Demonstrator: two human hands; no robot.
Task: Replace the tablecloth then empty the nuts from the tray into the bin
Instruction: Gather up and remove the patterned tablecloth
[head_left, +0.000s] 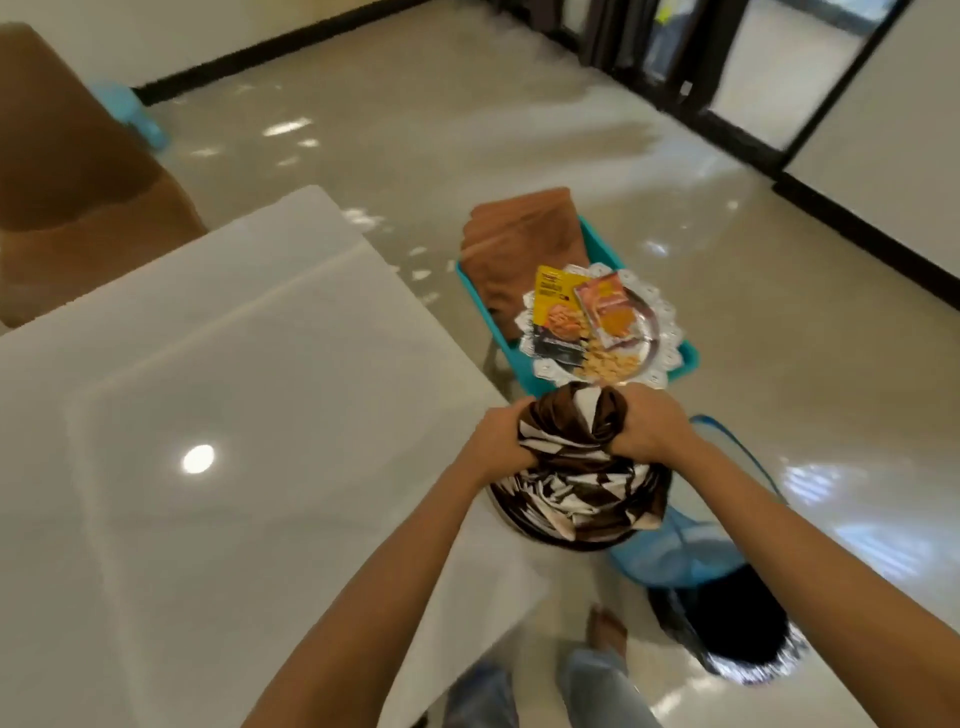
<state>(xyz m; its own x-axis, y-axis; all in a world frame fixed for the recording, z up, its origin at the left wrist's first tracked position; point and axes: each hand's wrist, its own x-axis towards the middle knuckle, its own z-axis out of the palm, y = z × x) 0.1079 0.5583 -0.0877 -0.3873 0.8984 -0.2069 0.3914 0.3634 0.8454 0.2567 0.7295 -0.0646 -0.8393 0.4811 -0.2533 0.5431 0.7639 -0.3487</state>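
Observation:
A bunched brown-and-white patterned tablecloth (576, 483) hangs just off the right edge of the bare white table (234, 415). My left hand (501, 439) grips its left side and my right hand (649, 426) grips its right side. Beyond it a silver tray (660, 332) with a lace-like rim holds loose nuts (610, 366), a yellow snack packet (558, 306) and an orange packet (610, 309). The tray rests on a teal stool (685, 358), beside a folded brown cloth (524, 244).
A blue mesh basket (727, 551) stands on the floor below my right arm, and a bin lined with a black bag (732, 629) is next to it. A brown sofa (78, 171) sits at far left. My feet (605, 631) are by the table corner.

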